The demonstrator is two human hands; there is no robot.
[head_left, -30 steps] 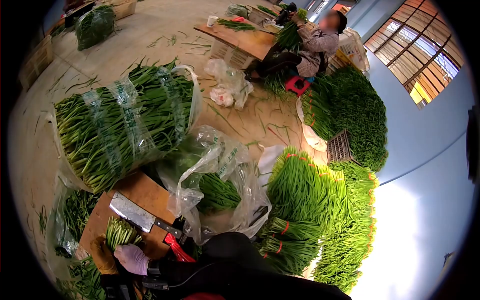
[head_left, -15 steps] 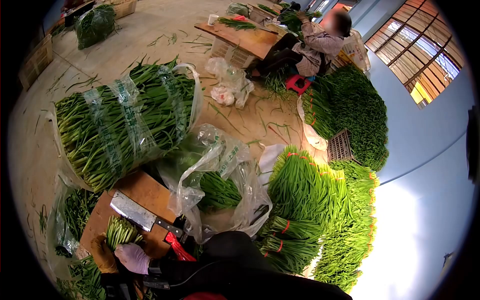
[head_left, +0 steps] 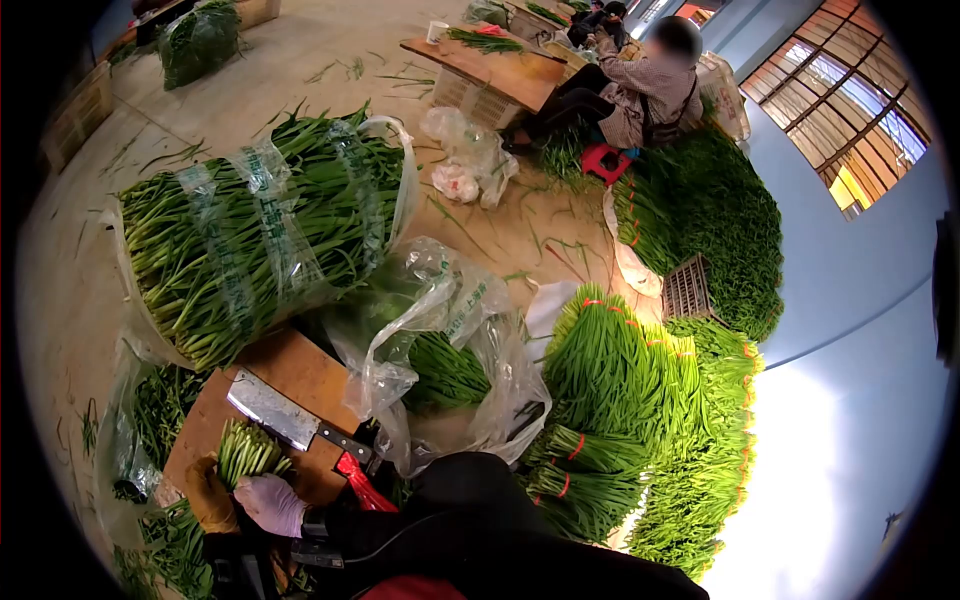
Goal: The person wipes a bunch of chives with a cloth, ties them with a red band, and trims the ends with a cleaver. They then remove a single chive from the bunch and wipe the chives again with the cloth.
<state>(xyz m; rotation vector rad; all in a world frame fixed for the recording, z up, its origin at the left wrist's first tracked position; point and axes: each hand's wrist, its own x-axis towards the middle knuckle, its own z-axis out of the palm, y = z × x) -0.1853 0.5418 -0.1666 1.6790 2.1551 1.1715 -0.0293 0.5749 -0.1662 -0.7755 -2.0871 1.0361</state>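
In the head view, my left hand [head_left: 208, 496], in a brown glove, is wrapped round the left side of a bunch of garlic chives [head_left: 247, 452]. My right hand [head_left: 270, 503], in a pale lilac glove, closes on the same bunch from the right. The pale cut ends point up and away from me, and the leaves are hidden below my hands. Just beyond the bunch, a cleaver [head_left: 272, 408] lies flat on a wooden board [head_left: 325, 375], its black handle toward the right. Red ties [head_left: 365, 484] hang by the board's right edge, near the handle.
A large bundle of chives [head_left: 265, 225] wrapped in clear plastic stands beyond the board. An open plastic bag [head_left: 470, 320] holds more chives. Tied bunches [head_left: 610, 370] are stacked at right along the blue wall [head_left: 850, 320]. A co-worker [head_left: 640, 95] sits near another table [head_left: 490, 65].
The view has shifted slightly, so the scene sits a little to the right. Both hands keep their hold on the chives. The co-worker's posture has changed a little.
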